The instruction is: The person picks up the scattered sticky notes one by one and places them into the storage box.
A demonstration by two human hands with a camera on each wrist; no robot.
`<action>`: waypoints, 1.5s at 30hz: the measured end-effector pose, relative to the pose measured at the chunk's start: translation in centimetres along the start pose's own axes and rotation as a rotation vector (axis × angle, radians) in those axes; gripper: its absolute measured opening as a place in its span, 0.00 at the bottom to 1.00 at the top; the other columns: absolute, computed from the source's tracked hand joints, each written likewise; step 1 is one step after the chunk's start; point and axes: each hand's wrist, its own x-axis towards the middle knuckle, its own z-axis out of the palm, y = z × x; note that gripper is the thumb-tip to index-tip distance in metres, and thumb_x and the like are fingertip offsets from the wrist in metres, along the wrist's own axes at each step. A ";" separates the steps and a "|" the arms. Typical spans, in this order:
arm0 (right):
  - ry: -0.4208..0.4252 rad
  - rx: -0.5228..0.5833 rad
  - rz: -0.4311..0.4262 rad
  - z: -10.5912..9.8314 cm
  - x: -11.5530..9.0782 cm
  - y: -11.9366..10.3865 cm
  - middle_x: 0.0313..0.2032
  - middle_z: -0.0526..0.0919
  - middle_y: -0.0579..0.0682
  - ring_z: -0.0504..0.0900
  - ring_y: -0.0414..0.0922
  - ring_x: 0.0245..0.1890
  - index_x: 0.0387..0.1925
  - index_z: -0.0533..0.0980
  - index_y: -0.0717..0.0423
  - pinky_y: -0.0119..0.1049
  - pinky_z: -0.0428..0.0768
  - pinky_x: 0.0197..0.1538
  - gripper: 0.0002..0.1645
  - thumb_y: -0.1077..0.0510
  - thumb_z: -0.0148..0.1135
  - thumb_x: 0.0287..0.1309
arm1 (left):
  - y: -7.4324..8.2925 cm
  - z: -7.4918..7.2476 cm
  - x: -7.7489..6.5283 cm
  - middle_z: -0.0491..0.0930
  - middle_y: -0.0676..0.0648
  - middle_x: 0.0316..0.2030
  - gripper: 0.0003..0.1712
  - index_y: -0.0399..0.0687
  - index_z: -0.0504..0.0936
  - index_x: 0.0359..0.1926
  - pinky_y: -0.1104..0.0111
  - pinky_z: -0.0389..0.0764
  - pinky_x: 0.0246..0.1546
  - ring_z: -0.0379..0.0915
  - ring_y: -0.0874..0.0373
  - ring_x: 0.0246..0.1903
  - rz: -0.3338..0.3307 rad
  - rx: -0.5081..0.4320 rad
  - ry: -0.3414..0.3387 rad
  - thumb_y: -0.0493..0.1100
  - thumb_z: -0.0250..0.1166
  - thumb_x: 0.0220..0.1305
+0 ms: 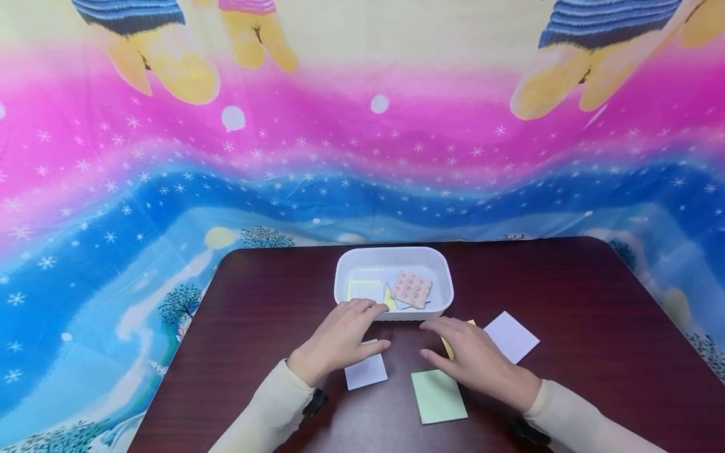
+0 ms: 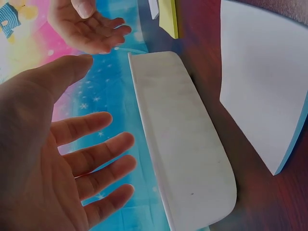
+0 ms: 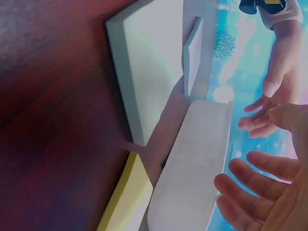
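While our left hand (image 1: pixel 338 336) and right hand (image 1: pixel 481 357) hang empty, fingers relaxed, we judge the green note pad (image 1: pixel 438 397) light, fairly stiff, best pinched by opposite edges.

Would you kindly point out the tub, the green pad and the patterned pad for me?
Tub (image 1: pixel 392 260), head view: its inner back wall.
Green pad (image 1: pixel 438 397), head view: the middle of its top face.
Patterned pad (image 1: pixel 411 289), head view: the middle of its patterned face.
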 end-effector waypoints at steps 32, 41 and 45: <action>0.017 -0.009 0.106 0.4 -2.4 2.2 0.44 0.82 0.41 0.79 0.38 0.45 0.47 0.80 0.48 0.41 0.78 0.44 0.26 0.38 0.63 0.51 | 1.8 1.7 -0.1 0.77 0.52 0.53 0.34 0.52 0.73 0.60 0.64 0.69 0.55 0.70 0.58 0.54 0.123 0.010 0.069 0.66 0.55 0.60; 0.041 -0.039 0.096 0.1 -3.2 3.5 0.43 0.82 0.41 0.79 0.39 0.43 0.45 0.80 0.48 0.41 0.78 0.41 0.23 0.41 0.65 0.50 | 2.1 2.3 0.1 0.77 0.54 0.50 0.32 0.51 0.75 0.57 0.65 0.69 0.55 0.71 0.59 0.52 0.156 0.012 0.075 0.64 0.57 0.59; 0.038 -0.045 0.119 -0.1 -3.6 3.9 0.44 0.82 0.42 0.80 0.43 0.46 0.45 0.80 0.47 0.43 0.78 0.44 0.23 0.40 0.65 0.50 | 2.3 2.5 0.2 0.77 0.53 0.50 0.32 0.51 0.75 0.57 0.64 0.69 0.55 0.71 0.59 0.53 0.171 0.017 0.077 0.64 0.57 0.59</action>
